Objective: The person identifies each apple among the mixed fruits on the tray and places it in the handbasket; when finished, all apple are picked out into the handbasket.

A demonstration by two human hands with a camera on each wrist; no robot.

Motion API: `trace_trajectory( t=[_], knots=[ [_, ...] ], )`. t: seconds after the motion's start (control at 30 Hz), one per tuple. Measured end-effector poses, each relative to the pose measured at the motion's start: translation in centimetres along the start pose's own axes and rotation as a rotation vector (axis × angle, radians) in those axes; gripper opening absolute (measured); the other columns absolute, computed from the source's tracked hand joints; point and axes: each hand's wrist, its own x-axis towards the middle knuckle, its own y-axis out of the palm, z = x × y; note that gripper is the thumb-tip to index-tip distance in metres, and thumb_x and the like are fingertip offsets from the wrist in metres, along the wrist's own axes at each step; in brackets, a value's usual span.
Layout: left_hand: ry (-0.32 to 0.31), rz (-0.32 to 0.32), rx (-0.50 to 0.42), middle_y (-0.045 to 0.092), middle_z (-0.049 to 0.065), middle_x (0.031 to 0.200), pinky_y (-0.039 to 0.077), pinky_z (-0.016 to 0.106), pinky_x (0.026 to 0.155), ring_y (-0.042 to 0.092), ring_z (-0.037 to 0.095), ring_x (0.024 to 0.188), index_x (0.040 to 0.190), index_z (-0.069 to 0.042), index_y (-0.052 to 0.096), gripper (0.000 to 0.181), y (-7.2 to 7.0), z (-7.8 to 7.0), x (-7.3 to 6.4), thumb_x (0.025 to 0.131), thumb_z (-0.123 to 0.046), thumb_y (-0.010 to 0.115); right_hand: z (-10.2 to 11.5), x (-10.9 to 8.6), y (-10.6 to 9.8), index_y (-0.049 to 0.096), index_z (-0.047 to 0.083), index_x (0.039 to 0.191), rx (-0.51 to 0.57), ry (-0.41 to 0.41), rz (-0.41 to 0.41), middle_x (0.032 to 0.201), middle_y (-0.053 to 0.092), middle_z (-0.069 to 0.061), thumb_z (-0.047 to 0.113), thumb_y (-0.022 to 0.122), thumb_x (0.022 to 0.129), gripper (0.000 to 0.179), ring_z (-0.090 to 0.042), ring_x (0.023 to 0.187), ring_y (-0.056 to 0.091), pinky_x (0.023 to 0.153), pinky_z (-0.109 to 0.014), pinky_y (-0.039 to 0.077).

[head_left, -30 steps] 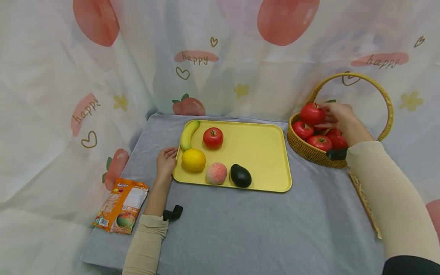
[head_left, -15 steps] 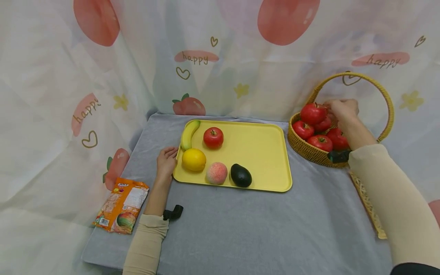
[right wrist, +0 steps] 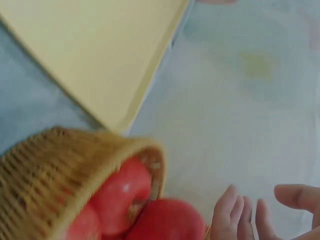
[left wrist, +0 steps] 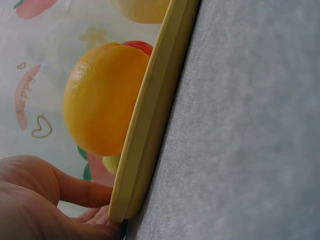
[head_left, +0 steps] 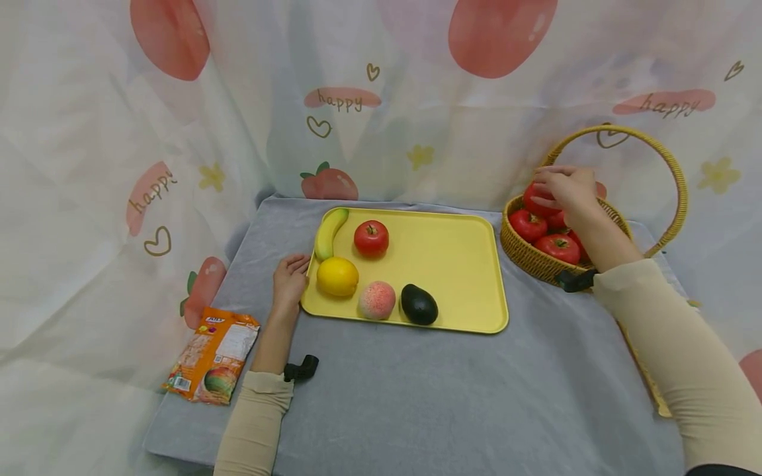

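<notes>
My right hand [head_left: 568, 192] is over the wicker basket [head_left: 536, 263], fingers spread in front of the topmost red apple [head_left: 532, 201]. Several red apples [right wrist: 170, 220] fill the basket; in the right wrist view, nothing shows between that hand's thumb and fingers. At the left edge of the yellow tray [head_left: 449, 264], my left hand [head_left: 290, 281] pinches the rim, thumb above and fingers lower in the left wrist view. The tray carries a banana [head_left: 330, 233], a red apple [head_left: 372, 238], a lemon [head_left: 337, 276], a peach [head_left: 377, 300] and an avocado [head_left: 419, 304].
An orange snack packet [head_left: 212, 357] lies at the table's left. The basket's tall handle [head_left: 678, 178] arches up behind my right hand. Under the right sleeve a long yellowish patterned thing [head_left: 645, 380] is partly hidden. A printed curtain [head_left: 428, 119] hangs behind the grey-covered table [head_left: 446, 396].
My right hand first reached beside the top apple, drew back to the right, and now has come left above it with fingers spread. The left hand and the tray keep their places.
</notes>
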Motion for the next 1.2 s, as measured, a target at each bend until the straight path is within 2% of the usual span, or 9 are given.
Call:
trace_trajectory(
  t=[0.13,0.27,0.37,0.47,0.63,0.8,0.97,1.2],
  knots=[
    [0.005,0.01,-0.006,0.055,0.019,0.148,0.044,0.042,0.116,0.053,0.03,0.14,0.149,0.001,0.045,0.056,0.0,0.1,0.0,0.095,0.017,0.041,-0.6,-0.2,2.0,0.066,0.01,0.128,-0.103,-0.018,0.087,0.124,0.055,0.0,0.028,0.063,0.103,0.03,-0.009,0.099,0.064,0.07,-0.026,0.063],
    [0.012,0.01,-0.016,0.055,0.02,0.147,0.044,0.042,0.115,0.053,0.03,0.14,0.148,0.001,0.046,0.055,0.0,0.3,-0.2,0.095,0.017,0.041,-1.1,-0.4,4.1,0.057,0.004,0.142,-0.186,-0.036,0.155,0.132,0.055,-0.004,0.031,0.062,0.104,0.046,-0.009,0.103,0.063,0.081,-0.03,0.062],
    [0.013,0.012,-0.025,0.055,0.02,0.147,0.044,0.042,0.115,0.053,0.031,0.139,0.147,0.001,0.046,0.055,0.0,0.3,-0.2,0.095,0.018,0.041,-1.2,-0.7,5.7,0.056,0.001,0.144,-0.234,-0.051,0.195,0.141,0.054,-0.012,0.032,0.062,0.105,0.051,-0.012,0.108,0.064,0.086,-0.033,0.061],
    [0.016,0.013,-0.032,0.055,0.02,0.147,0.044,0.042,0.116,0.053,0.031,0.139,0.147,0.002,0.046,0.055,0.0,0.3,-0.1,0.095,0.018,0.041,-1.2,-0.9,7.1,0.054,0.0,0.147,-0.266,-0.061,0.243,0.149,0.05,-0.019,0.033,0.061,0.106,0.053,-0.022,0.119,0.063,0.083,-0.032,0.062],
    [0.023,0.01,-0.037,0.055,0.021,0.146,0.044,0.042,0.116,0.053,0.031,0.139,0.146,0.003,0.046,0.054,0.0,0.4,0.0,0.094,0.019,0.041,-1.3,-1.3,8.8,0.051,0.001,0.149,-0.277,-0.047,0.32,0.154,0.048,-0.02,0.03,0.059,0.106,0.052,-0.031,0.131,0.058,0.085,-0.032,0.062],
    [0.025,0.006,-0.036,0.055,0.021,0.146,0.043,0.041,0.116,0.053,0.031,0.139,0.146,0.003,0.046,0.055,-0.1,0.4,0.1,0.094,0.019,0.04,-1.4,-1.7,10.5,0.051,-0.002,0.147,-0.227,-0.034,0.381,0.152,0.048,-0.021,0.026,0.059,0.107,0.05,-0.031,0.127,0.06,0.086,-0.035,0.062],
    [0.03,0.002,-0.03,0.055,0.022,0.146,0.043,0.041,0.116,0.053,0.031,0.139,0.146,0.004,0.046,0.055,-0.1,0.2,0.1,0.093,0.02,0.04,-1.8,-2.0,12.0,0.054,-0.005,0.143,-0.212,-0.041,0.396,0.149,0.049,-0.019,0.02,0.063,0.105,0.046,-0.028,0.121,0.063,0.089,-0.04,0.062],
    [0.026,0.0,-0.028,0.056,0.022,0.145,0.044,0.041,0.116,0.054,0.031,0.138,0.145,0.004,0.047,0.055,-0.1,0.1,0.2,0.093,0.02,0.041,-2.5,-2.0,13.5,0.055,-0.006,0.142,-0.222,-0.033,0.43,0.146,0.052,-0.018,0.018,0.063,0.105,0.045,-0.033,0.125,0.062,0.092,-0.043,0.06]
  ],
)
